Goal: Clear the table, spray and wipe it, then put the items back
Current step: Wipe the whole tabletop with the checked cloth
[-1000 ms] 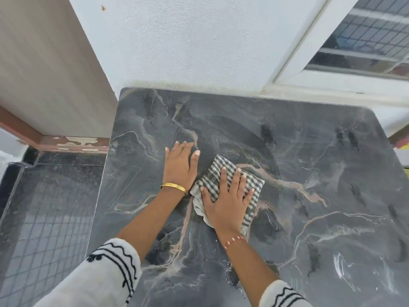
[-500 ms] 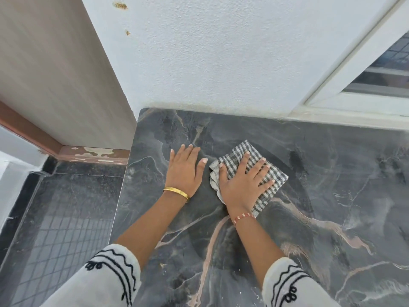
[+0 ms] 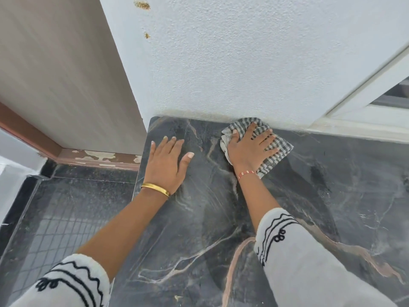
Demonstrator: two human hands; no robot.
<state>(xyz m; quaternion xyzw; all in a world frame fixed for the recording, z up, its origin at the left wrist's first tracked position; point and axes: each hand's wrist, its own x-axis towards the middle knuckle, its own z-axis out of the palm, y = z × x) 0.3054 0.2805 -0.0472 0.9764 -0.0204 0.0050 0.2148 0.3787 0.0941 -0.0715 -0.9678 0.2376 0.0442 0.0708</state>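
Note:
The dark marble table (image 3: 321, 196) with pale and pink veins fills the lower right. A grey-and-white checked cloth (image 3: 277, 147) lies bunched at the table's far edge, touching the wall. My right hand (image 3: 250, 149) presses flat on the cloth with fingers spread. My left hand (image 3: 167, 165), with a gold bangle at the wrist, rests flat on bare marble near the table's far left corner, holding nothing. No other items stand on the visible part of the table.
A white textured wall (image 3: 243, 63) runs along the table's far edge, with a white window frame (image 3: 365, 111) at the right. Left of the table the dark tiled floor (image 3: 66, 218) lies lower, below a beige panel (image 3: 55, 74).
My right hand has pushed the cloth away from me, from the middle of the table up to the wall edge. My left hand stayed flat on the marble near the left edge.

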